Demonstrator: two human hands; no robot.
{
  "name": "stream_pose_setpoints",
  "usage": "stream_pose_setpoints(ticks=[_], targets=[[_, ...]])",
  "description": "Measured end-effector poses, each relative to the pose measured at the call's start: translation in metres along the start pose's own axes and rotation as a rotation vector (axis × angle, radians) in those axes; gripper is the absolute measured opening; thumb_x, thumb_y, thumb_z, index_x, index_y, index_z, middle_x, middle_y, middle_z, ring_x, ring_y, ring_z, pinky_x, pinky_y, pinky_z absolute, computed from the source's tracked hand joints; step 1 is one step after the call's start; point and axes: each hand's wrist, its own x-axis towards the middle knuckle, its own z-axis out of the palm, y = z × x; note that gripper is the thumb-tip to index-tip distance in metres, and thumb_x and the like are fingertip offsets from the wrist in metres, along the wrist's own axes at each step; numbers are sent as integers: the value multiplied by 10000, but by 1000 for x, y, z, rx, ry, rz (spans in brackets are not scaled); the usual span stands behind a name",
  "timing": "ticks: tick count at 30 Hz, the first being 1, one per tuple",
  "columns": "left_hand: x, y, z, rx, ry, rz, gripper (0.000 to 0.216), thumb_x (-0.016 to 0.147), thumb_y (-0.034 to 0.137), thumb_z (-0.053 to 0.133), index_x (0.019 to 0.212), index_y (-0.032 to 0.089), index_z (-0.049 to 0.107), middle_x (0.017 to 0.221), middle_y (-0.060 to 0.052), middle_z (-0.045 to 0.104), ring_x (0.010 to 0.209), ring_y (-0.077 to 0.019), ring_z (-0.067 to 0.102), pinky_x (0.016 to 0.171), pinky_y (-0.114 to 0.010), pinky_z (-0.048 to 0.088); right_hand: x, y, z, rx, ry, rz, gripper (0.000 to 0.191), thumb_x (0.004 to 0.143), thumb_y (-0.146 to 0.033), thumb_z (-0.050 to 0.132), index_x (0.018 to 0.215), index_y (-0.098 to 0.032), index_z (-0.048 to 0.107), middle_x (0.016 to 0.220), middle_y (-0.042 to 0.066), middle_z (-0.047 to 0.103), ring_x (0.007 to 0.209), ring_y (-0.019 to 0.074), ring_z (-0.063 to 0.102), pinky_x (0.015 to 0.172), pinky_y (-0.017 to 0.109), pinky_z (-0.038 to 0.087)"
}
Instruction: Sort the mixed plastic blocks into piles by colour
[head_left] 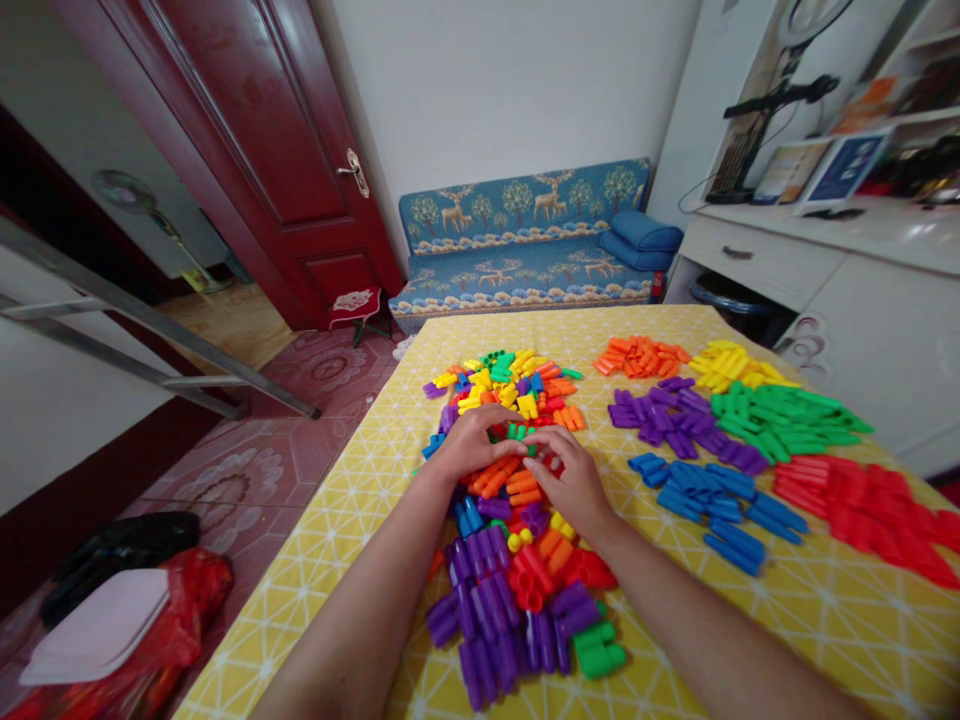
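Note:
Over the mixed pile of plastic building blocks (pixel 480 600), both hands meet with curled fingers. My left hand (pixel 480 440) reaches in from the left, its thumb and fingers bent around a small green bullet-shaped block (pixel 520 432). From the other side, my right hand (pixel 566 475) closes its fingertips on the same green block, which is partly hidden by the fingers. Orange blocks (pixel 523 487) lie just beneath the hands. Purple blocks (pixel 484 585), with red, blue and yellow ones, spread toward me; more mixed colours lie beyond the hands.
Sorted heaps lie at the right of the yellow tablecloth (pixel 337 560): orange (pixel 641 356), yellow (pixel 739 366), purple (pixel 664 415), green (pixel 780 418), blue (pixel 705 490) and red (pixel 862 500). A blue sofa (pixel 525 265) stands behind the table, a white cabinet (pixel 877 350) at right.

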Motion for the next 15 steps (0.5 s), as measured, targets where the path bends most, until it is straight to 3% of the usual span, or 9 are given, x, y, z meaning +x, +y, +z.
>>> stream_pose_setpoints(ticks=[5,8,12,15], targets=[[1,1,-1,25,-13,7,400,781,477,663,1037,170,678,1008,-85,699,935,-206,640,834,-304,490,2,0,-5,51,140,54,73,807,-216,593,866,-207,551,879,26,589,743,149,578,679,279,495],[0,0,0,20,-31,4,371,810,458,637,1041,171,679,1004,-84,699,918,-198,643,831,-303,492,12,-1,-21,142,264,172,178,780,-250,635,907,-205,519,799,0,592,658,131,579,624,264,490],[0,-2,0,36,-35,25,307,839,396,613,1031,166,680,1014,-87,700,946,-198,641,857,-313,489,38,2,-60,372,579,272,360,706,-266,691,1021,-195,530,859,-6,609,618,103,587,551,226,479],[0,-3,0,60,-40,22,290,846,382,602,1021,167,685,1012,-92,701,946,-201,642,858,-320,492,57,14,-98,595,835,322,188,681,-210,671,795,-181,525,690,-44,560,571,82,565,538,199,464]])
